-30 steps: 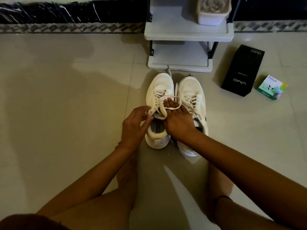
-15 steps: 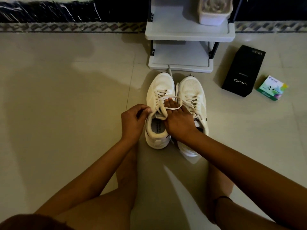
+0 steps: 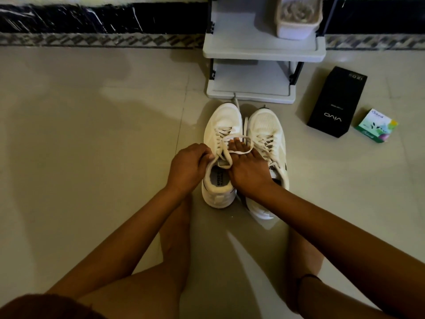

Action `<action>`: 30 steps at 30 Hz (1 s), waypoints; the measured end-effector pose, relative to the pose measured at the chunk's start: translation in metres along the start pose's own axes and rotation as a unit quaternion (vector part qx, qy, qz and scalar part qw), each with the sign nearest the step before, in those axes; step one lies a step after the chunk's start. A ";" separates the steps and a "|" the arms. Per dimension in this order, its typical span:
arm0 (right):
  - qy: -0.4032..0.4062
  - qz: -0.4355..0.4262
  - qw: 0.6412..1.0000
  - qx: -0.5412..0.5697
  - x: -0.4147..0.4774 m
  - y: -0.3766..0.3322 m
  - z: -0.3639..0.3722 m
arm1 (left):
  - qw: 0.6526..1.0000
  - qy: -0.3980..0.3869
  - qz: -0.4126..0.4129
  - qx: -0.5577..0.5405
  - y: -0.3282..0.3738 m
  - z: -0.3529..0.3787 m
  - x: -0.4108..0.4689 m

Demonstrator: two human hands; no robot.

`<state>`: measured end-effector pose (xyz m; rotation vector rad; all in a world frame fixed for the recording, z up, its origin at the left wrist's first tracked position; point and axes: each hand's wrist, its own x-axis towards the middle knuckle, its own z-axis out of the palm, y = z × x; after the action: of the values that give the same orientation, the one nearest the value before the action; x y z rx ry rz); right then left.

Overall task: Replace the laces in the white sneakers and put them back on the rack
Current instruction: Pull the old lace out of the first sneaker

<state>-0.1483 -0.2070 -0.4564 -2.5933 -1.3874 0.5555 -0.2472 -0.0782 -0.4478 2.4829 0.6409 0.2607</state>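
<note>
Pale floor tiles (image 3: 92,157) ran up to a grey rack (image 3: 250,97) at 12 o'clock; the white sneakers (image 3: 264,125) stood side by side, toes toward it. The left hand (image 3: 187,168) was curled at the collar of the left sneaker (image 3: 222,120), pinching the lace (image 3: 240,153). The right hand (image 3: 249,171), nearer the loop, lay with fingers straight and the loop slung over them. That loop sat at 1 o'clock from the pinch; tightening probably meant pulling toward 6, along the shoe's long axis.
</note>
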 end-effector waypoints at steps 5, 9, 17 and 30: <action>-0.016 -0.006 0.998 -0.053 0.003 0.003 0.005 | 0.985 -0.077 0.050 0.145 0.012 -0.002 0.008; -0.020 -0.004 0.998 -0.058 0.004 0.003 0.006 | 0.980 -0.082 0.050 0.175 0.011 -0.003 0.009; -0.008 -0.002 0.998 -0.066 0.005 0.004 0.010 | 0.990 0.053 0.123 0.051 0.013 -0.004 -0.017; -0.023 0.010 0.999 -0.047 0.000 0.001 -0.002 | 0.990 -0.034 0.035 -0.130 0.014 -0.014 0.003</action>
<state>-0.1468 -0.2076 -0.4553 -2.6862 -1.4359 0.5692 -0.2435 -0.0803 -0.4279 2.2550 0.4598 0.2669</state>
